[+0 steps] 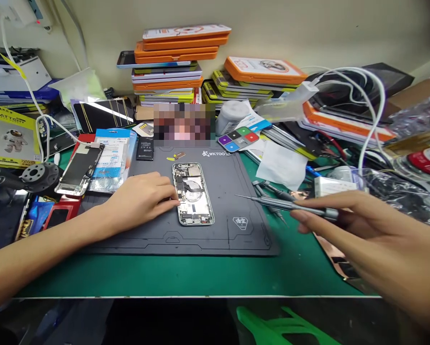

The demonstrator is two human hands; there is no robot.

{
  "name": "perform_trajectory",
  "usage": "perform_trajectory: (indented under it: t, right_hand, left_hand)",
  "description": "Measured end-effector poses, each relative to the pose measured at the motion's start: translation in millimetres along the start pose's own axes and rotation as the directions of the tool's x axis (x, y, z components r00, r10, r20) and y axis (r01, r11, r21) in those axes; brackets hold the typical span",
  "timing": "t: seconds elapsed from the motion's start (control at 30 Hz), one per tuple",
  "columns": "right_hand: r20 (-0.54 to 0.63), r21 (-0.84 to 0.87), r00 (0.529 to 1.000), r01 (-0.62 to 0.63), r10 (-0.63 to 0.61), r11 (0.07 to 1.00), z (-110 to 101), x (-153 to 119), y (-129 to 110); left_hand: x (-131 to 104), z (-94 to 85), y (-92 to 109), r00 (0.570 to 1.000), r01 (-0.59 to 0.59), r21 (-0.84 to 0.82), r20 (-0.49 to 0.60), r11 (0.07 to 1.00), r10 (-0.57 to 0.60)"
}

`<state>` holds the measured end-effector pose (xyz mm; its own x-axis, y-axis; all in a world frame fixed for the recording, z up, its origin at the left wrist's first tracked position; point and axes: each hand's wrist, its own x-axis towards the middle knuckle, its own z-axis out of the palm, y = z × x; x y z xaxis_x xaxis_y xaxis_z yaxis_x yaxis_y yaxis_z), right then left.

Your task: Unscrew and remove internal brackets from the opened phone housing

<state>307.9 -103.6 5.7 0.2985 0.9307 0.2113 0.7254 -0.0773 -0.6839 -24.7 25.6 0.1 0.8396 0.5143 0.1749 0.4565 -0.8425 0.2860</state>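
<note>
Your left hand [146,194] is touching the left edge of the open phone [195,208]; I can't tell if it's pinching. The phone is lying on the mat [143,235], its long side running away from you. Your right hand [376,235], farther off, is gripping a screwdriver [281,203].

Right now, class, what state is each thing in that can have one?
Phone: opened, insides showing, flat on the mat.
Left hand: curled at the phone's edge.
Right hand: closed on a screwdriver.
Screwdriver: held, tip pointing left.
Battery: loose, lying flat.
Screen: separate from the phone.
Orange boxes: stacked.
White cable: looped.
</note>
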Motion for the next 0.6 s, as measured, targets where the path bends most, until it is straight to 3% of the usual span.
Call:
perform_trajectory:
  t: [0.17, 0.33, 0.47, 0.53, 0.6]
  right_hand:
    - [0.143, 0.039, 0.987, 0.072, -0.077, 0.997, 13, 25, -29]
    - [0.237, 0.108, 0.971, -0.049, 0.023, 0.993, 16, 36, -42]
    - [0.176, 0.148, 0.982, 0.040, -0.066, 0.988, 31, 44, -46]
    - [0.100, 0.217, 0.985, 0.114, -0.138, 0.970, 46, 47, -41]
    - [0.107, 0.282, 0.972, 0.173, -0.210, 0.944, 63, 49, -34]
  left_hand:
    - [0, 0.4, -2, 1.000, -0.004, -0.004, -0.010, 1.000, 0.004]
    - [1, 0.2, -1, 0.999, -0.025, 0.006, -0.021, 1.000, 0.025]
    - [1, 0.3, 0, 0.999, -0.031, 0.007, -0.021, 0.999, 0.032]
    - [0, 0.7, 0, 0.999, -0.032, 0.009, -0.021, 0.999, 0.032]
    - [0, 1.3, -1, 0.999, -0.029, 0.013, -0.016, 0.999, 0.030]
